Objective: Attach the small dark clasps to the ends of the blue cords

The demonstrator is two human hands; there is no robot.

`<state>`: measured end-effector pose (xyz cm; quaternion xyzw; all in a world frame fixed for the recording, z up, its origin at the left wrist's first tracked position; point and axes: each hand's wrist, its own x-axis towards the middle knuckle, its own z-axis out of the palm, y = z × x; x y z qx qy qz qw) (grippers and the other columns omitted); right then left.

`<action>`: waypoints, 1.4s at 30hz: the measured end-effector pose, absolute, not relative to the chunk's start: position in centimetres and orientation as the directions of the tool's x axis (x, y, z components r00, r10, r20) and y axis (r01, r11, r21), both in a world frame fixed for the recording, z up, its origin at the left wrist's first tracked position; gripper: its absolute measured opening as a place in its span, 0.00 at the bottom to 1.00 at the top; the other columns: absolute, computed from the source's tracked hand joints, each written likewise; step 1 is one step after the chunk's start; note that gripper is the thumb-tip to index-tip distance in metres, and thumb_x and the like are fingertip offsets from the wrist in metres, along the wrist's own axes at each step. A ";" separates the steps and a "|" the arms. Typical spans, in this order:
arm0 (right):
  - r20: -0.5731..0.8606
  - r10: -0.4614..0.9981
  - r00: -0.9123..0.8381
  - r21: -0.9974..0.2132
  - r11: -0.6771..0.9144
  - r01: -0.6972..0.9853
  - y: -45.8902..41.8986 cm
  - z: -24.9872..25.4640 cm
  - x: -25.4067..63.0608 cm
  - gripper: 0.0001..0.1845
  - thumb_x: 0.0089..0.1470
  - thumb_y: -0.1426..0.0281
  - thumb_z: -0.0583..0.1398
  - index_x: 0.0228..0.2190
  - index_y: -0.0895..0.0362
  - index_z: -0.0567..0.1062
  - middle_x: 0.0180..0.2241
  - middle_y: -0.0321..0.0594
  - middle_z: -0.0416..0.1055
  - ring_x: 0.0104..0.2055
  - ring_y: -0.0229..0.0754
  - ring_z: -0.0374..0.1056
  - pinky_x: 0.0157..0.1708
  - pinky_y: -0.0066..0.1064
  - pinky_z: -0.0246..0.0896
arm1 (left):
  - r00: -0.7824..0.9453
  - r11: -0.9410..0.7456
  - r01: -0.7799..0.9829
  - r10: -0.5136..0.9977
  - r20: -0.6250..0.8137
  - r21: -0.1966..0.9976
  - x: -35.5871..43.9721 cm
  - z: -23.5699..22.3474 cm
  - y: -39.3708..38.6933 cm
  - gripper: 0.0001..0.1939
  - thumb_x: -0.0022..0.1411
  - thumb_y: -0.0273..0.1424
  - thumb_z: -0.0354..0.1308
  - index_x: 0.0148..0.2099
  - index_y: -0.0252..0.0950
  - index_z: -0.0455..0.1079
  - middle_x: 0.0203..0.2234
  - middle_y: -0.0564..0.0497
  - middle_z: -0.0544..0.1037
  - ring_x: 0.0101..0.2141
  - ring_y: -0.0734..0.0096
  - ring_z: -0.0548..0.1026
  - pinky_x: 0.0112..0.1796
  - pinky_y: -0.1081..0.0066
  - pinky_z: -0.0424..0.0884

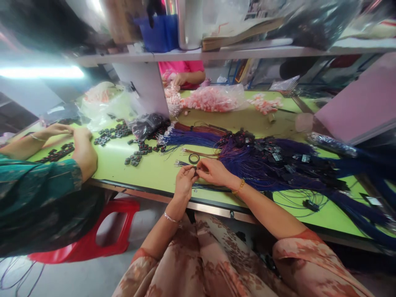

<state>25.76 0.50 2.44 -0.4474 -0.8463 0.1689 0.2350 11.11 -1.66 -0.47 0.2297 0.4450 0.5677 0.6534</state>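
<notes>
Near the front edge of the green table, my left hand pinches a small black connector housing. Closed on the same piece from the other side is my right hand; the fingers cover most of it. Just beyond my fingertips lies a black ring, perhaps a tape roll. A few wires with bare metal ends lie beside my left fingers. To the right spreads a large heap of blue and purple wires, with black connectors among them.
Loose black connectors lie left of my hands. A co-worker's hands work at the far left, above a red stool. Across the table sits a bag of pink parts. A shelf crosses overhead.
</notes>
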 end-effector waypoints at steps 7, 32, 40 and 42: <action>0.460 0.880 -0.116 -0.573 0.394 0.719 1.2 4.3 31.3 0.14 0.55 0.67 0.53 0.43 0.56 0.66 0.32 0.40 0.73 0.32 0.40 0.68 0.35 0.29 0.60 | 0.021 0.289 -0.544 0.943 -0.332 0.787 10.3 -1.0 -1.9 0.18 0.48 0.34 0.68 0.41 0.36 0.70 0.40 0.46 0.76 0.44 0.68 0.74 0.52 0.64 0.63; 0.164 0.779 -0.606 -0.367 0.618 0.695 -2.2 3.9 25.7 0.12 0.58 0.73 0.52 0.36 0.58 0.75 0.34 0.45 0.73 0.36 0.41 0.67 0.37 0.29 0.59 | -0.294 0.200 0.931 0.906 0.304 0.304 -8.6 -2.0 3.4 0.11 0.61 0.30 0.47 0.39 0.35 0.70 0.41 0.40 0.73 0.41 0.55 0.71 0.42 0.60 0.65; 0.281 0.925 -0.255 0.097 0.238 0.967 1.3 1.3 29.8 0.33 0.54 0.57 0.58 0.53 0.70 0.65 0.57 0.66 0.60 0.59 0.61 0.53 0.58 0.50 0.43 | -0.254 0.082 0.863 0.923 0.288 0.498 -8.5 -2.2 2.2 0.07 0.55 0.28 0.54 0.38 0.37 0.70 0.34 0.47 0.70 0.36 0.63 0.71 0.41 0.64 0.67; 0.286 0.940 -0.187 0.094 0.167 0.981 2.1 0.4 31.7 0.38 0.55 0.52 0.56 0.56 0.70 0.62 0.60 0.64 0.55 0.62 0.62 0.49 0.59 0.50 0.42 | -0.265 0.080 0.844 0.922 0.282 0.531 -8.6 -2.2 1.9 0.10 0.54 0.29 0.55 0.40 0.37 0.70 0.35 0.47 0.69 0.36 0.64 0.70 0.42 0.64 0.67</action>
